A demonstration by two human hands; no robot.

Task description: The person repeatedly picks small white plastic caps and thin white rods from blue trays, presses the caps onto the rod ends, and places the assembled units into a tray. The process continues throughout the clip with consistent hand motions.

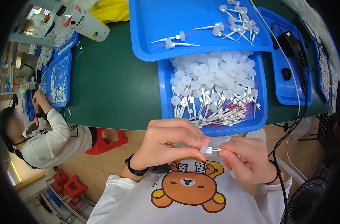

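Observation:
My left hand (169,143) pinches a small white round cap (204,149) just below the table edge. My right hand (247,158) grips the thin white stem (215,149) that meets the cap. Both hands touch at this part, over my chest. Straight above them a blue tray (164,93) holds a heap of white round caps (209,72) and thin white stems with red lines (218,114). A larger blue tray (158,22) behind it carries several joined cap-and-stem pieces (235,26).
A green table (110,82) bears the trays. A white bottle (88,26) lies at the back left. Another person (46,138) works at the left by blue trays (59,80) of white parts. A black adapter (289,41) and cables lie right; a fan (308,198) stands lower right.

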